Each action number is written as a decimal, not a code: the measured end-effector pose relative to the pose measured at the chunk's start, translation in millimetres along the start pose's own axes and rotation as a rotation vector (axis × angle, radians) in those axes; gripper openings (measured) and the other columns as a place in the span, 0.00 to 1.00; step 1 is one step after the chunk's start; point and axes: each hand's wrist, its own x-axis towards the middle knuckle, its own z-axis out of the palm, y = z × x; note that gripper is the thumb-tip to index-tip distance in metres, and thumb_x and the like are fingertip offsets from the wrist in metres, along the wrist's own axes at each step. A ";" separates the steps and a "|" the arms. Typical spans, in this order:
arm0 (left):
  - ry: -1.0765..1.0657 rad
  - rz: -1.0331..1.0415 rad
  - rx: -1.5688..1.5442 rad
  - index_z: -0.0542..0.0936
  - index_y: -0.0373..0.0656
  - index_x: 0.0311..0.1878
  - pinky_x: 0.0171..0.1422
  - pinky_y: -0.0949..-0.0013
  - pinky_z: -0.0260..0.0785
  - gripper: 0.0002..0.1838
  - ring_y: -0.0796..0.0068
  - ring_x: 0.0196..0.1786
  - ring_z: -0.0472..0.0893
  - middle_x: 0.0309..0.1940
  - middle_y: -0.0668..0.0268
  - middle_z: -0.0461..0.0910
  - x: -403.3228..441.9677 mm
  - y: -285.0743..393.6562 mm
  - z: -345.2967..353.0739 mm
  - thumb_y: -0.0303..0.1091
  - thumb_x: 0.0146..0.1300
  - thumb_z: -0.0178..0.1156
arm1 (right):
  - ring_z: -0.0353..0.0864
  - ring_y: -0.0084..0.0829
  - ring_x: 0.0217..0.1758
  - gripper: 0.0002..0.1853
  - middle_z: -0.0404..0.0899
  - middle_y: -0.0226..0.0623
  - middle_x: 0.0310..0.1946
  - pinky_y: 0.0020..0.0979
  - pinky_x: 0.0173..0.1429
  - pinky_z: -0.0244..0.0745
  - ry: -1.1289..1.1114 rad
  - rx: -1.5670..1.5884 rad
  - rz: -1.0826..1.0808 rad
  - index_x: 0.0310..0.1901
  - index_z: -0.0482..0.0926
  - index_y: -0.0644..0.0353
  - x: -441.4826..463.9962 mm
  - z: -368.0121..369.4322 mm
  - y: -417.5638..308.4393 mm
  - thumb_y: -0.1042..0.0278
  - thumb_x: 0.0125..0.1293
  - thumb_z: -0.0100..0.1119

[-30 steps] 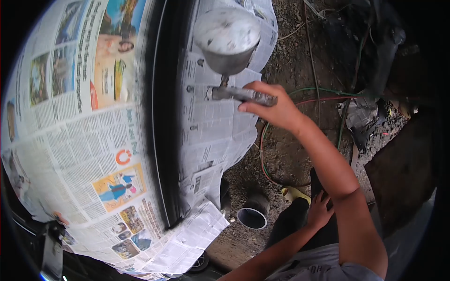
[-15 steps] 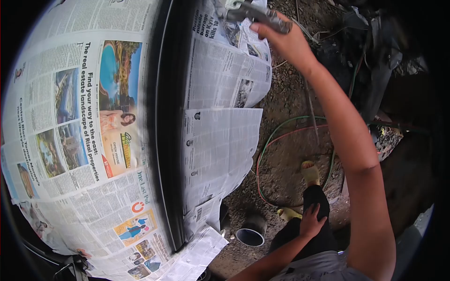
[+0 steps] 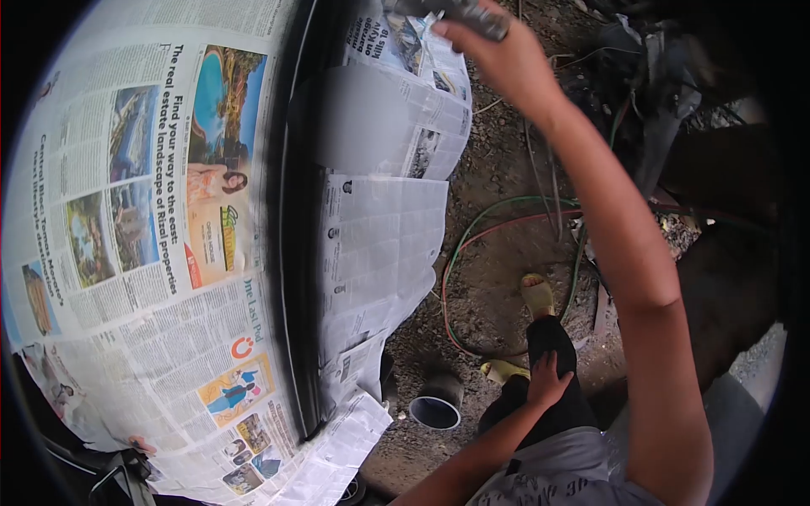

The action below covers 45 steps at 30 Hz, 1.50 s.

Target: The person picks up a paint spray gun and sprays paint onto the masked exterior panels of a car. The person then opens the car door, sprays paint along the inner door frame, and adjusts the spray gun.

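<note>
My right hand [image 3: 506,59], at the top of the view, is closed around a metallic spray gun [image 3: 468,15]. Part of the gun is cut off by the frame's upper edge, and its nozzle end is blurred. It is held over newspaper masking [image 3: 388,219] beside a glossy black strip [image 3: 295,211] that runs down the middle. Just below the gun, the masking has a smooth grey patch where print is hard to see. My left hand [image 3: 550,381] rests on my dark-trousered knee, fingers spread and holding nothing.
More newspaper [image 3: 152,211] covers the panel left of the strip. A dark bucket [image 3: 436,411] stands on the dirt ground near my yellow slippers [image 3: 537,295]. Green and red hoses [image 3: 451,278] loop over the ground. Dark scrap [image 3: 666,93] lies at upper right.
The view has shifted slightly, and my right hand with the spray gun sits higher and further left. A grey patch now shows on the right-hand newspaper. My left hand stays on my knee.
</note>
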 end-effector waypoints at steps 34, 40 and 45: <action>0.320 -0.387 -0.433 0.81 0.37 0.53 0.58 0.53 0.73 0.21 0.45 0.54 0.83 0.47 0.48 0.85 -368.2 -400.5 31.3 0.44 0.66 0.57 | 0.87 0.51 0.38 0.26 0.86 0.50 0.35 0.45 0.42 0.79 -1.047 0.064 0.161 0.53 0.80 0.58 -589.2 183.4 -293.5 0.46 0.64 0.68; 0.221 -0.496 -0.474 0.80 0.38 0.58 0.62 0.57 0.72 0.23 0.53 0.58 0.82 0.51 0.50 0.84 -369.2 -376.7 14.3 0.46 0.69 0.57 | 0.85 0.54 0.37 0.25 0.85 0.48 0.32 0.49 0.41 0.78 -0.899 -0.030 0.130 0.50 0.79 0.57 -559.5 183.2 -291.1 0.43 0.66 0.64; 0.313 -0.446 -0.486 0.81 0.37 0.56 0.59 0.58 0.73 0.23 0.56 0.54 0.85 0.47 0.50 0.86 -351.7 -356.4 3.8 0.46 0.67 0.58 | 0.85 0.55 0.38 0.25 0.83 0.48 0.30 0.48 0.42 0.77 -0.810 -0.113 0.186 0.50 0.79 0.57 -501.1 162.5 -275.8 0.43 0.64 0.67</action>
